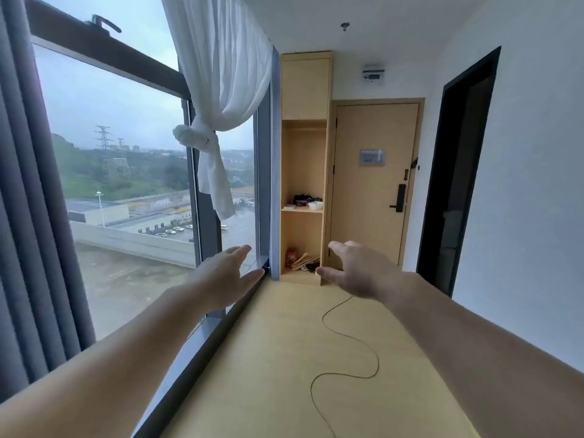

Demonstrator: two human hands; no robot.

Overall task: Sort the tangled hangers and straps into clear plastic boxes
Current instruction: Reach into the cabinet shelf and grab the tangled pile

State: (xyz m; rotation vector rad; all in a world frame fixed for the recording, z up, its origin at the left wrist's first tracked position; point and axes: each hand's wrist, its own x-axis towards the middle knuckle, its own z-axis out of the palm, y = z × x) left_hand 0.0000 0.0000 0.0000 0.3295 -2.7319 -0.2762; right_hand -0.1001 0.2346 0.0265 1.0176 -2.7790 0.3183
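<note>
Both hands are stretched out in front, the left hand (227,273) by the window frame (240,308) and the right hand (357,270) a bit further right. Fingers are spread loose on both and nothing is held. Wooden hangers (304,260) are piled in the bottom compartment of the tall shelf (305,90) at the far edge of the floor (268,358). Something red (291,255) is tucked just beside them on the left, can't tell what it is tbh. Some dark stuff (302,199) is kept on the board above. A thin black cord (347,335) is snaked across the floor between the arms.
</note>
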